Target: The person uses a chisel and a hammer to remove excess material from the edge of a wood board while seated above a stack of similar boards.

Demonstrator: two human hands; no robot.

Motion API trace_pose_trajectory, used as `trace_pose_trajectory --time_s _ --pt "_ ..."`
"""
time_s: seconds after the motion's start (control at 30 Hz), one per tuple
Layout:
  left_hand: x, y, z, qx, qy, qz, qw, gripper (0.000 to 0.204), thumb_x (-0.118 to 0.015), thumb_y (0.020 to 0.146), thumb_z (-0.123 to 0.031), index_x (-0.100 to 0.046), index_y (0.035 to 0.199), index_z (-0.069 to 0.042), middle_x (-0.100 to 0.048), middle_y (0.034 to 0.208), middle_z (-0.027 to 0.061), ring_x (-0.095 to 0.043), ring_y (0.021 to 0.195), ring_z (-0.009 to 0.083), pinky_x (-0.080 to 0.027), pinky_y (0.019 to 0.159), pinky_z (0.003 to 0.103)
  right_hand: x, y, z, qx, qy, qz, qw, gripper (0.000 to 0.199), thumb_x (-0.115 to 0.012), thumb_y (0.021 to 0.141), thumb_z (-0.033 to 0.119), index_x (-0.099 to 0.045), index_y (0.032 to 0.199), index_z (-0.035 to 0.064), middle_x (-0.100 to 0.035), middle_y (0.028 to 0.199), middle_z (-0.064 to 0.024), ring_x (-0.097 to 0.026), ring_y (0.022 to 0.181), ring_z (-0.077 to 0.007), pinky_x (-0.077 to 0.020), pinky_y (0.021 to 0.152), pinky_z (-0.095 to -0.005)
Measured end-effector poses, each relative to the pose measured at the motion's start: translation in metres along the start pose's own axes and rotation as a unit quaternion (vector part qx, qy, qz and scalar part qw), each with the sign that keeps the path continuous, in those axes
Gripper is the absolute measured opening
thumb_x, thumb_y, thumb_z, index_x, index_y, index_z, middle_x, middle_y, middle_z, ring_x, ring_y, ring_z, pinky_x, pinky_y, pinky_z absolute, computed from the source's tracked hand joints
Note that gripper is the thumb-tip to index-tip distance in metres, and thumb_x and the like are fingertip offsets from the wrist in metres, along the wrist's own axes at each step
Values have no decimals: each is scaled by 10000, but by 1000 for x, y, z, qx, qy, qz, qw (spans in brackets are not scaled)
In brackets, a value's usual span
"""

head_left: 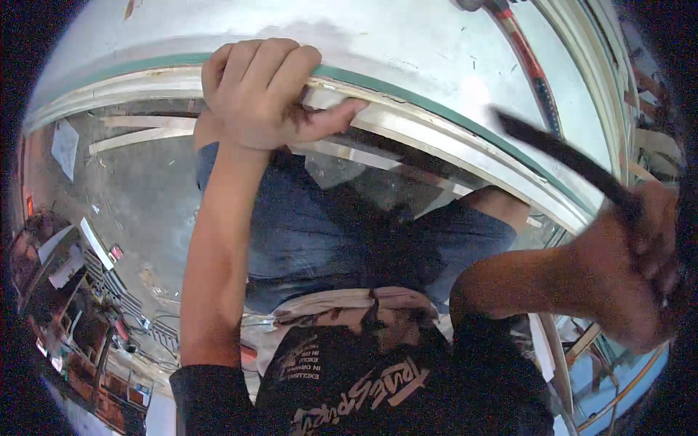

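Nearest the lens is the person's own dark printed shirt (pixel 363 385) and blue shorts (pixel 327 232), seen from above as they lean over the edge of a big pale sheet on the table (pixel 407 43). Left hand (pixel 265 94) is out in front, fingers curled over and thumb pressed along a light strip (pixel 407 123) that runs the length of the sheet's edge, beside a green line; so that hand is closed down on the strip, pinning it. Right hand (pixel 640 269) is at the far right, blurred, fist wrapped round a long dark tool (pixel 567 163) whose shaft angles up and left above the strip without touching it; what kind of tool, cannot tell, too smeared. Progress, as a judgement: the strip looks seated along the edge near the left hand, and the tool is raised rather than on the work, so the working of that edge seems mid-way, with the stretch toward the right not yet reached. Nothing lies on the strip between the hands; the left thumb itself sits closest to the tool's path. Around: a red and black bar (pixel 527 62) lies on the sheet further back, loose pale offcuts (pixel 138 134) and a scrap of paper (pixel 64 145) on the grey floor (pixel 145 203), clutter and cables at lower left, more framing at lower right.
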State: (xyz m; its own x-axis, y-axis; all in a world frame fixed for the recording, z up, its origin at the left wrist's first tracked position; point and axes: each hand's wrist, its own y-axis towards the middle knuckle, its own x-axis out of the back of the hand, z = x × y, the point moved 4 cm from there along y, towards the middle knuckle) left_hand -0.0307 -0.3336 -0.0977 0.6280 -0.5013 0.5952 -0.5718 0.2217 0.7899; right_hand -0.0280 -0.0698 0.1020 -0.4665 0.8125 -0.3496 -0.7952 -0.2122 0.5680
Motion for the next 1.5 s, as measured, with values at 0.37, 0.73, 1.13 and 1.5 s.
trace_pose_trajectory --time_s 0.37,0.73,1.13,1.5 --pt "-1 -5 0 -7 9 -22 1000 505 -745 728 -703 -699 814 -208 -642 789 -54 -624 766 165 -403 837 326 -1 -7 -47 -28 -222 1 975 168 -587 835 269 -490 733 178 -446 661 53 -377 576 -78 -310 585 -270" --pt "2 -9 -1 5 39 44 998 532 -798 693 -678 -736 889 -187 -706 850 -13 -654 790 201 -439 802 346 11 -22 -50 -101 -25 -112 988 155 -588 811 178 -472 708 165 -445 639 72 -383 538 -79 -325 554 -266" --pt "2 -10 -1 -6 52 32 998 535 -764 710 -706 -726 871 -197 -697 810 -17 -644 753 223 -460 769 352 34 -26 -62 -102 52 -137 984 189 -613 813 157 -482 681 190 -450 569 86 -414 502 -72 -362 536 -265" --pt "1 -5 0 6 12 2 1000 498 -738 718 -678 -703 833 -195 -650 802 -47 -605 729 175 -412 844 337 -15 -37 -70 -54 -62 -141 987 219 -624 907 233 -506 727 196 -416 615 86 -372 534 -52 -303 542 -250"
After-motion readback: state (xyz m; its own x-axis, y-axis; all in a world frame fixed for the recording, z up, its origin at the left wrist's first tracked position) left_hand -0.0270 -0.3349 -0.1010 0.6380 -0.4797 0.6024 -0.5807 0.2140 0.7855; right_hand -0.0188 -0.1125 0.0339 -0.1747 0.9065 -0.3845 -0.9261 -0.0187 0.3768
